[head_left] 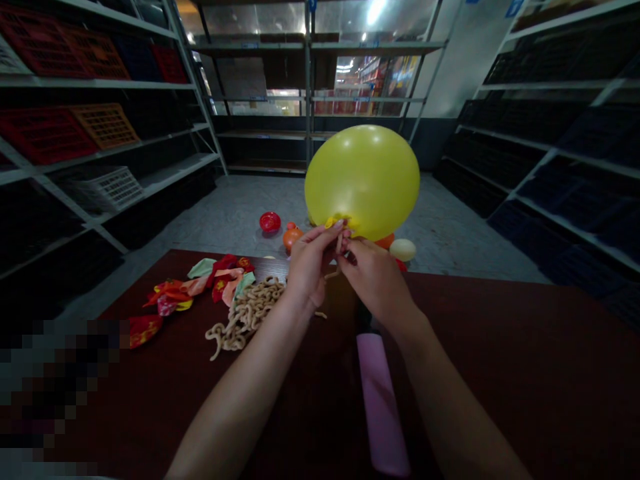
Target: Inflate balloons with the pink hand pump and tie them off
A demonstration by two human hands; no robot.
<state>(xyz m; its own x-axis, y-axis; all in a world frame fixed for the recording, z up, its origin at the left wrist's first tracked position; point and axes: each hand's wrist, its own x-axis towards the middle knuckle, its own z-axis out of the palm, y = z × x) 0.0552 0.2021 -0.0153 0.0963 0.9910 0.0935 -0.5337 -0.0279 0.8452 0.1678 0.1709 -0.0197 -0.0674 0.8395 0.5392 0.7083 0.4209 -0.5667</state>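
A large inflated yellow balloon [363, 177] stands above the table's far edge, its neck toward me. My left hand [309, 263] is closed, thumb and fingers pinching the balloon's neck. My right hand [377, 277] is closed against it, its fingertips on a short tan cord [332, 274] at the neck. Whether the cord goes all the way round is hidden by my fingers. Below my hands lies a pink balloon pump [381, 400] with a dark end. Left of my left wrist is a heap of curly tan cords [253, 310].
Limp balloons [220, 277] in several colours lie on the dark red table [500, 360], at the left. On the floor beyond are a red balloon [270, 222], an orange balloon [292, 237] and a pale balloon [403, 250]. Shelves [165, 140] with crates line the sides.
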